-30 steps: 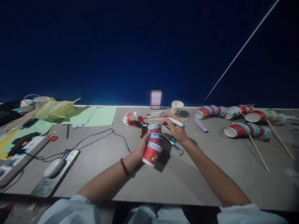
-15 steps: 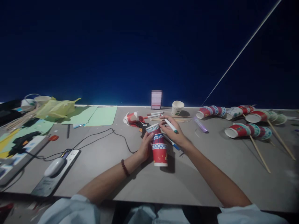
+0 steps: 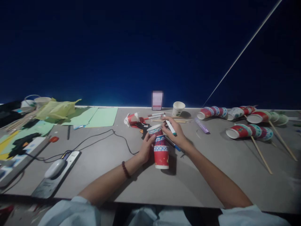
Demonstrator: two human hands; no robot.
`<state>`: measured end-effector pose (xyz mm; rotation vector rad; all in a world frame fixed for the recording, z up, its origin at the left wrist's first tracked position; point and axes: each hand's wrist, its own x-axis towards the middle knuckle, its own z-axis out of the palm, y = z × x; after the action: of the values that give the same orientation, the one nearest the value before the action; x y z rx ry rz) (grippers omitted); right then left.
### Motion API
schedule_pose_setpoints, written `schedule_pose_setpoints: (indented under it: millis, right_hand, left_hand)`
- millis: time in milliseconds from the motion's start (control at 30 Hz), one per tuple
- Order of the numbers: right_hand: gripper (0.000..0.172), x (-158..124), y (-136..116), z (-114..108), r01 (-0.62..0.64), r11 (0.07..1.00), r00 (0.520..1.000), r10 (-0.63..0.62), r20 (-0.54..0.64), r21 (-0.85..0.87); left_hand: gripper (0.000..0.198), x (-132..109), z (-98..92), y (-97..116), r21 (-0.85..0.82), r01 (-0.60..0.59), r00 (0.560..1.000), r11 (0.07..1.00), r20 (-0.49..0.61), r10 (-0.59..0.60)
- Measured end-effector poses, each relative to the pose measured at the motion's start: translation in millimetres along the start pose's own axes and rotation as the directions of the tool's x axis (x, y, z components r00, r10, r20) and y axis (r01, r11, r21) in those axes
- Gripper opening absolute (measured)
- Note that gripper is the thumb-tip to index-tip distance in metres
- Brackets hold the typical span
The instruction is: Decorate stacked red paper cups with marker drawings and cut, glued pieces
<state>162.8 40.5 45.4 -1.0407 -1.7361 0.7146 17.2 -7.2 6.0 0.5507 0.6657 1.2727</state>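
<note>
My left hand [image 3: 147, 147] is closed around the side of a chain of joined paper cups [image 3: 161, 157], red at the near end with blue-and-white scalloped bands. The chain's far cup tilts with its rim toward the upper left. In my right hand [image 3: 176, 133] is a white marker [image 3: 171, 128] with a dark green end, its far tip close to that far cup's rim. Whether the tip touches the cup I cannot tell. A blue pen [image 3: 176, 146] lies under my right hand. Just beyond the cups rests a black-and-orange glue gun [image 3: 143, 128], partly hidden.
Cut red-and-white cup scraps [image 3: 133, 119], a white paper cup [image 3: 178, 109] and a propped phone [image 3: 157, 100] stand behind. Several cup chains on sticks [image 3: 249, 131] lie right. A purple tube [image 3: 202, 126], green paper [image 3: 101, 117], a black cable [image 3: 94, 138] and a power strip [image 3: 35, 153] lie around.
The marker has shifted slightly, and the far cup's rim has tipped a little more into view. My left hand still holds the cup chain.
</note>
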Motion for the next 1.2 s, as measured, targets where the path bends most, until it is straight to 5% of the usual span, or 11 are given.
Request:
schedule_pose_setpoints:
  millis: [200,400,633,1200]
  right_hand:
    - [0.027,5,6,-6,-0.004,1.000,0.999,0.003,-0.050,-0.019]
    - [0.025,7,2,-11,-0.034,0.999,0.997,0.036,-0.068,0.027]
    - [0.022,6,-7,-8,-0.101,0.965,0.991,0.119,-0.061,0.241]
    - [0.030,0,-19,-12,-0.019,0.980,0.989,-0.011,0.150,0.197]
  left_hand:
    - [0.043,3,-5.3,5,-0.094,0.331,0.943,0.939,0.017,-0.331]
    - [0.041,7,-8.5,9,-0.145,0.413,0.910,0.899,0.096,-0.402]
    - [0.045,9,-12.9,7,-0.130,0.407,0.913,0.904,0.093,-0.397]
    - [0.041,1,-4.3,8,-0.130,0.293,0.955,0.947,0.096,-0.282]
